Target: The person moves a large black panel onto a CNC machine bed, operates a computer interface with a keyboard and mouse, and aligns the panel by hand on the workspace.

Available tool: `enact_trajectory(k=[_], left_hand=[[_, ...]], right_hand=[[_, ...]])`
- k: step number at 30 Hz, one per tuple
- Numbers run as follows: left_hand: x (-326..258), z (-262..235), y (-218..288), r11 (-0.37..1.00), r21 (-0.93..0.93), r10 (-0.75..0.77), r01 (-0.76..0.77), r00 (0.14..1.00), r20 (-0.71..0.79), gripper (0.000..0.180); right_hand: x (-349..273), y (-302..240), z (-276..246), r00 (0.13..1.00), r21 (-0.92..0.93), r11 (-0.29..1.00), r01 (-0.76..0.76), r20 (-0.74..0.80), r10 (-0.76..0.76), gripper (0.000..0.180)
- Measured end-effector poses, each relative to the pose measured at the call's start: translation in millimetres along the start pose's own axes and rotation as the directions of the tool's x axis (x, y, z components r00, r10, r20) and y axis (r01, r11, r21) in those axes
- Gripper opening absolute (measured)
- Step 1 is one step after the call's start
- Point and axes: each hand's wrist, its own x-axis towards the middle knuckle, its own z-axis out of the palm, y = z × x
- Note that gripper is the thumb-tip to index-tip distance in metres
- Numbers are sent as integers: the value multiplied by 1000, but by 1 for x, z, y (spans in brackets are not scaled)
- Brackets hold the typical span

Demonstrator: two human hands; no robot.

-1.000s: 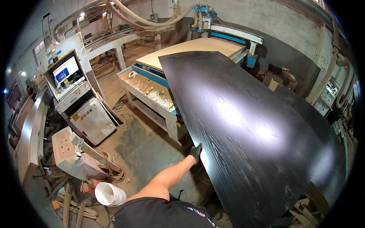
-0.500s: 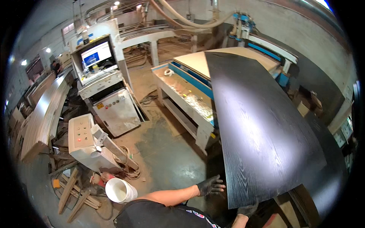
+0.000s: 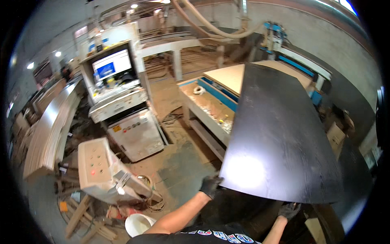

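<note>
The black-gloved left hand (image 3: 211, 186) pinched the near left corner of the black panel (image 3: 284, 134). The right hand (image 3: 289, 210) was at the panel's near edge, its fingers apparently underneath; I could not tell its grip there. The panel's far part overlapped the pale board (image 3: 222, 78), beside a counter (image 3: 212, 101) with shavings (image 3: 208, 110). A white bucket (image 3: 138, 225) stood near the left forearm (image 3: 178, 215).

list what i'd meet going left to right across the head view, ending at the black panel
Stack of boards → computer monitor → white bucket → left gloved hand → black wood-grain panel.
</note>
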Motion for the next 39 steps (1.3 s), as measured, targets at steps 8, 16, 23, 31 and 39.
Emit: enact_trajectory(k=[8,16,23,31,39], left_hand=[[75,-73,87,944,-311,35,-108,972,-233,36],[186,-111,122,945,-255,56,-203,872,-486,39],[302,-60,200,827,-455,205,-331,931,-303,36],[445,-49,181,828,-559,-100,39,992,-79,20],[588,-78,243,916,-381,-162,128,985,-59,38]], right_hand=[[127,5,-7,978,36,991,129,162,-134,61],[90,115,70,999,24,1000,-10,37,9,60],[132,246,148,949,41,994,-99,305,82,45],[98,418,253,574,-62,660,-749,438,692,42],[83,552,269,654,-935,346,-70,219,724,41]])
